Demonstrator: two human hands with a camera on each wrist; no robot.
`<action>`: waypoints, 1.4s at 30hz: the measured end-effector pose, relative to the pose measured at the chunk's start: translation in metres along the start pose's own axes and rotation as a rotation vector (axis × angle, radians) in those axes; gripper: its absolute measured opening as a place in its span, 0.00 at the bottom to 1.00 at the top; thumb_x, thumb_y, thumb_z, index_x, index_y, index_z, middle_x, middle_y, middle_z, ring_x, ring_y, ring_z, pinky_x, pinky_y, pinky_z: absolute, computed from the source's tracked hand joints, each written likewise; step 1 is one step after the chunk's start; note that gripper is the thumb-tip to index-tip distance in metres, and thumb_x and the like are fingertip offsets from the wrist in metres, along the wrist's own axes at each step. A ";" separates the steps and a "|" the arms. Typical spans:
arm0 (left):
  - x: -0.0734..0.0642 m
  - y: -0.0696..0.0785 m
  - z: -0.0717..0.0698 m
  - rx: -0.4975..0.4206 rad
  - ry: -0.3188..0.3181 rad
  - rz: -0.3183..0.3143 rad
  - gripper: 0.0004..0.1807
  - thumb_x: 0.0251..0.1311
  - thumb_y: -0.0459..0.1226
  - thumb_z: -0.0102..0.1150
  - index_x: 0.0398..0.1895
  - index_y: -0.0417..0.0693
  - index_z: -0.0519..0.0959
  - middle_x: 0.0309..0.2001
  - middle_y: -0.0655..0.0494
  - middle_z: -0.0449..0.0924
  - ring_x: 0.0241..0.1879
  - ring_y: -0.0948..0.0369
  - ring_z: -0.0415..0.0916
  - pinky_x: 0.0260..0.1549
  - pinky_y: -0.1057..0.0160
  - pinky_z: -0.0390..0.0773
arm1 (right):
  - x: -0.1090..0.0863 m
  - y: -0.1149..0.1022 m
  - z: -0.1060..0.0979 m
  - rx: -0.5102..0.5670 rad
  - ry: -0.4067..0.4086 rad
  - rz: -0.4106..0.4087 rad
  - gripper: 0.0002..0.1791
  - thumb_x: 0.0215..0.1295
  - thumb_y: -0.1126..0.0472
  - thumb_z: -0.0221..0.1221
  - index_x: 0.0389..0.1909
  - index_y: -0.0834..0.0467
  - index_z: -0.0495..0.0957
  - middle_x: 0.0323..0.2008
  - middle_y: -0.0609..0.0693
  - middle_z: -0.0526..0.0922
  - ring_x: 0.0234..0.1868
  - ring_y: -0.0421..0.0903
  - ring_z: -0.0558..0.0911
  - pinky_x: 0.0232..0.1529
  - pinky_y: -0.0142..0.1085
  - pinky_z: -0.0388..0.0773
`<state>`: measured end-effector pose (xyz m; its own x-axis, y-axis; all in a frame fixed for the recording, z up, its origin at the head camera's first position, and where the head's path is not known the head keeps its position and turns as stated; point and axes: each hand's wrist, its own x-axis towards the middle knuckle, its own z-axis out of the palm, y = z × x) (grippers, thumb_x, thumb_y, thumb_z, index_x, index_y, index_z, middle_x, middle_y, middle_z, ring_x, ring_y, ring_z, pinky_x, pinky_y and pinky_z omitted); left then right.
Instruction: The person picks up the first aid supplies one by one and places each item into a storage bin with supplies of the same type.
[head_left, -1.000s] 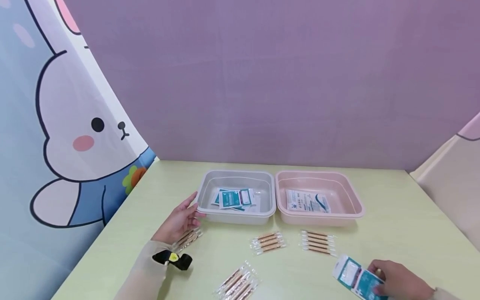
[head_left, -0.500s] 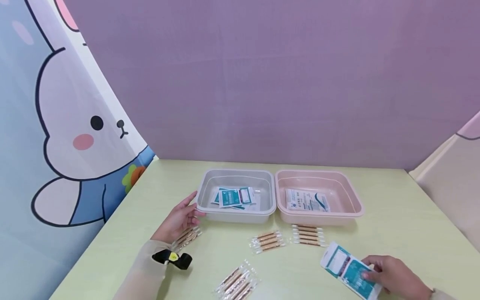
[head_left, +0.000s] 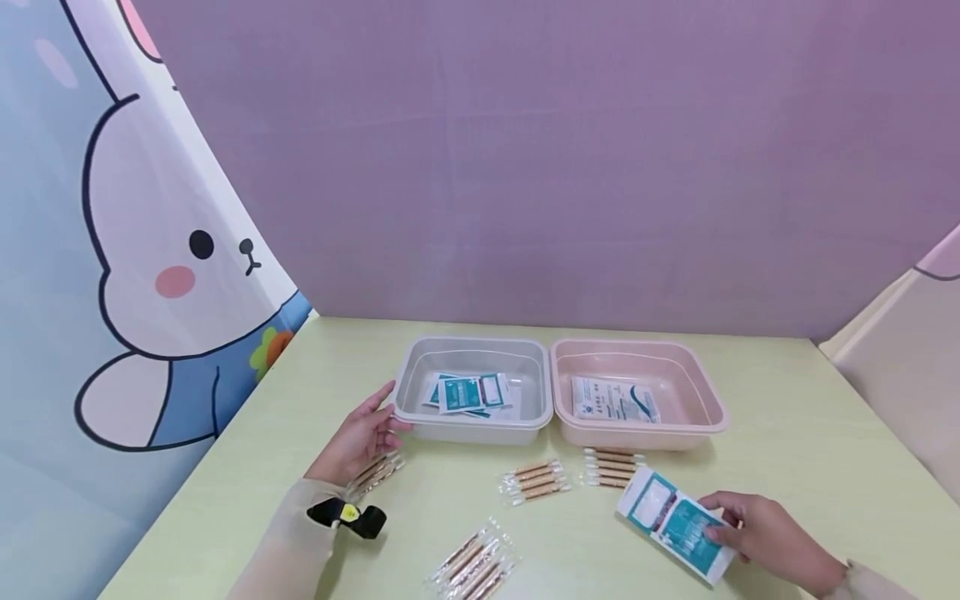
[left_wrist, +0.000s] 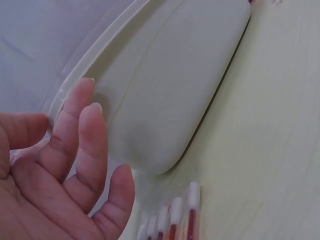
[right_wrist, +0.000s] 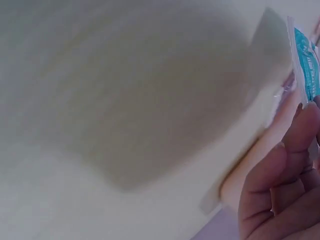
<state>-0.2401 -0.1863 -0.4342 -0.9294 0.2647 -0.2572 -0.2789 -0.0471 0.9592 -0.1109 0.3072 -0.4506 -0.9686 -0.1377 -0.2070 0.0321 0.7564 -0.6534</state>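
My right hand [head_left: 776, 533] pinches a flat teal-and-white packet [head_left: 686, 533] by its right end, thumb on top. Tilted, the packet overlaps a pack of cotton swabs [head_left: 609, 468] in the head view. In the right wrist view, the fingers hold the packet [right_wrist: 306, 65] at the right edge. My left hand [head_left: 360, 442] rests its fingers loosely at the left corner of the grey basin [head_left: 472, 432]. Seen from the left wrist, its slightly bent fingers lie along the basin's wall [left_wrist: 165, 85]. Several similar teal packets [head_left: 468, 393] lie inside that basin.
Close beside it stands a pink basin [head_left: 637, 437] holding a white printed packet [head_left: 611, 400]. Other clear packs of cotton swabs lie on the table: one near the left hand [head_left: 372, 475], one in the middle [head_left: 534, 482], one in front [head_left: 474, 562]. A purple backdrop [head_left: 525, 167] closes off the back.
The right hand has moved the packet left and away from the table's front edge. One swab pack has shifted left and back, toward the pink basin. The left hand has stayed at the grey basin.
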 end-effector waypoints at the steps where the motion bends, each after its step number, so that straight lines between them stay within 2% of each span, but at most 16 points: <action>1: 0.000 0.000 0.000 0.000 0.000 -0.002 0.29 0.76 0.35 0.32 0.77 0.50 0.42 0.28 0.63 0.82 0.23 0.67 0.74 0.33 0.68 0.76 | 0.001 -0.002 0.000 0.022 0.003 -0.031 0.12 0.60 0.70 0.62 0.45 0.68 0.79 0.21 0.47 0.68 0.17 0.39 0.69 0.19 0.30 0.64; 6: -0.002 0.000 0.001 0.005 0.013 -0.018 0.29 0.76 0.36 0.33 0.77 0.52 0.43 0.29 0.62 0.82 0.24 0.66 0.74 0.34 0.68 0.76 | 0.008 -0.018 0.000 0.149 0.029 -0.128 0.12 0.59 0.71 0.61 0.43 0.71 0.78 0.21 0.48 0.70 0.17 0.37 0.70 0.18 0.30 0.67; 10: -0.001 -0.002 0.001 0.031 0.025 -0.010 0.30 0.76 0.40 0.37 0.77 0.52 0.44 0.31 0.60 0.82 0.26 0.65 0.74 0.35 0.68 0.76 | 0.017 -0.032 0.002 0.196 0.045 -0.182 0.10 0.59 0.71 0.61 0.41 0.71 0.79 0.21 0.48 0.72 0.18 0.37 0.70 0.19 0.30 0.69; 15: 0.000 -0.003 -0.001 0.048 0.049 -0.003 0.34 0.74 0.41 0.44 0.77 0.52 0.44 0.32 0.59 0.83 0.26 0.64 0.74 0.35 0.68 0.76 | 0.024 -0.046 0.003 0.232 0.047 -0.184 0.10 0.59 0.71 0.61 0.40 0.71 0.79 0.22 0.50 0.73 0.20 0.37 0.71 0.20 0.30 0.71; 29: 0.000 -0.005 0.011 0.030 0.129 -0.010 0.33 0.73 0.37 0.45 0.77 0.53 0.46 0.29 0.61 0.83 0.23 0.65 0.71 0.31 0.68 0.73 | 0.044 -0.071 0.012 0.309 0.060 -0.252 0.11 0.59 0.72 0.61 0.42 0.74 0.77 0.24 0.51 0.78 0.18 0.35 0.69 0.18 0.27 0.68; 35: -0.002 -0.006 0.012 0.034 0.118 0.016 0.34 0.72 0.36 0.46 0.77 0.50 0.45 0.28 0.61 0.84 0.22 0.66 0.71 0.29 0.68 0.72 | 0.059 -0.089 0.017 0.315 0.065 -0.217 0.14 0.60 0.70 0.62 0.46 0.73 0.77 0.27 0.51 0.81 0.21 0.41 0.74 0.19 0.31 0.71; 39: -0.001 -0.006 0.013 0.033 0.127 0.020 0.34 0.72 0.36 0.46 0.77 0.49 0.46 0.28 0.61 0.84 0.22 0.66 0.71 0.28 0.68 0.72 | 0.070 -0.102 0.019 0.307 0.060 -0.200 0.13 0.60 0.69 0.62 0.46 0.71 0.78 0.27 0.51 0.79 0.24 0.44 0.77 0.22 0.33 0.75; 42: 0.001 -0.007 0.013 0.029 0.128 0.019 0.34 0.72 0.35 0.46 0.76 0.49 0.46 0.28 0.61 0.83 0.21 0.66 0.71 0.28 0.68 0.73 | 0.080 -0.109 0.020 0.292 0.063 -0.218 0.11 0.60 0.70 0.61 0.44 0.69 0.79 0.25 0.50 0.76 0.23 0.44 0.76 0.21 0.32 0.75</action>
<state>-0.2360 -0.1733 -0.4392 -0.9581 0.1393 -0.2504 -0.2558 -0.0221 0.9665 -0.1869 0.2004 -0.4104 -0.9735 -0.2286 -0.0008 -0.1162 0.4979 -0.8594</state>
